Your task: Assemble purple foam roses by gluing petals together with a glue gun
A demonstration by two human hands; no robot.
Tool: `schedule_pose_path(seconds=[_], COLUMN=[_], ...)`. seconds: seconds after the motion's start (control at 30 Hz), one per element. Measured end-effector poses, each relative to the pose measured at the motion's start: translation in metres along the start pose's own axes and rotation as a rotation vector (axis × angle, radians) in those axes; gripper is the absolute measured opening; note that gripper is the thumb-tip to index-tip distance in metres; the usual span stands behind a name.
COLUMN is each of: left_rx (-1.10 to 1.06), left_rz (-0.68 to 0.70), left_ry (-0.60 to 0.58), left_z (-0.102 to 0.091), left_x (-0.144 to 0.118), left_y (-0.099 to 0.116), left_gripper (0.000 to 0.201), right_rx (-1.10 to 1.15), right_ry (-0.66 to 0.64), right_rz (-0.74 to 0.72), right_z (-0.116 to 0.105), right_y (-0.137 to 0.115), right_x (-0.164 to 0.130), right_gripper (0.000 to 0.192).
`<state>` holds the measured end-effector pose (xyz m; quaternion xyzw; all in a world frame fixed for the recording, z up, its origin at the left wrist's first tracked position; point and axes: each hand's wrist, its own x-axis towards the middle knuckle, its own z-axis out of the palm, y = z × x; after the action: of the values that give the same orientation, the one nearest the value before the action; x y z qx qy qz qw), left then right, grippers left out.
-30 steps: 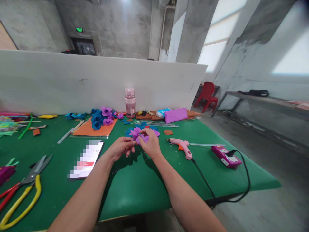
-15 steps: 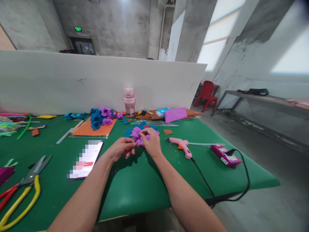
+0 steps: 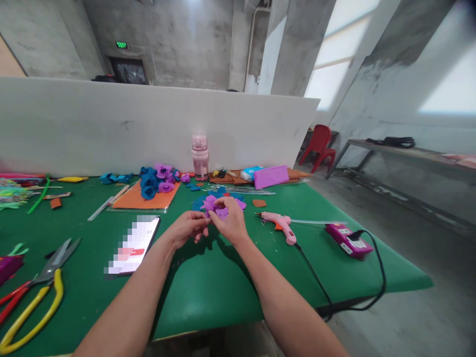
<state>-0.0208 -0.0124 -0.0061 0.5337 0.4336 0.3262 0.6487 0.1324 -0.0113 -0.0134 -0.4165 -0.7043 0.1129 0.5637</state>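
My left hand (image 3: pixel 188 229) has its fingertips pinched at the lower left of a purple felt flower piece (image 3: pixel 210 203). My right hand (image 3: pixel 233 221) curls over from the other side, its thumb and fingertips closed on the same flower piece near the left fingertips. Loose purple petals (image 3: pixel 240 204) and blue petals (image 3: pixel 198 203) lie around and behind the hands, partly covered by them. A pink hot glue gun (image 3: pixel 278 222) rests to the right of my right hand, its nozzle pointing left.
A phone (image 3: pixel 139 248) and large scissors (image 3: pixel 52 270) lie to the left. Finished blue and purple flowers (image 3: pixel 156 181) sit on an orange sheet (image 3: pixel 145 201). Behind stand a pink bottle (image 3: pixel 200 158) and a white partition (image 3: pixel 148 124). A magenta power box (image 3: pixel 347 240) is at right.
My right thumb has moved down and left toward the left fingertips. The left hand stays almost still, and the purple flower piece remains between both hands.
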Motion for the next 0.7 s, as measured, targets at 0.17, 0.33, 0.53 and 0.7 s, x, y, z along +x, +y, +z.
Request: schedule_pose_path(seconds=[0.17,0.33,0.53,0.7], left_rx=[0.012,0.011,0.004,0.008], left_rz=[-0.010,-0.007,-0.008,-0.005], left_ry=[-0.016,-0.007,-0.017,-0.016], left_z=[0.0022,0.0011,0.0013,0.0021], left_x=[0.0001,0.0006,0.0007,0.0003], left_y=[-0.0004,-0.0013,-0.0017,-0.0005], left_gripper=[0.026,0.025,0.026,0.028], right_rx=[-0.032,-0.026,-0.028,-0.001], right_ry=[-0.025,-0.006,-0.007,0.010], right_rz=[0.020,0.011,-0.014,-0.003], right_z=[0.0021,-0.0006,-0.0013,-0.0017], right_y=[0.0020,0.0045,0.0047,0.0050], right_x=[-0.0018,-0.0004,0.0012,0.0027], right_gripper=[0.002,0.005,0.005,0.008])
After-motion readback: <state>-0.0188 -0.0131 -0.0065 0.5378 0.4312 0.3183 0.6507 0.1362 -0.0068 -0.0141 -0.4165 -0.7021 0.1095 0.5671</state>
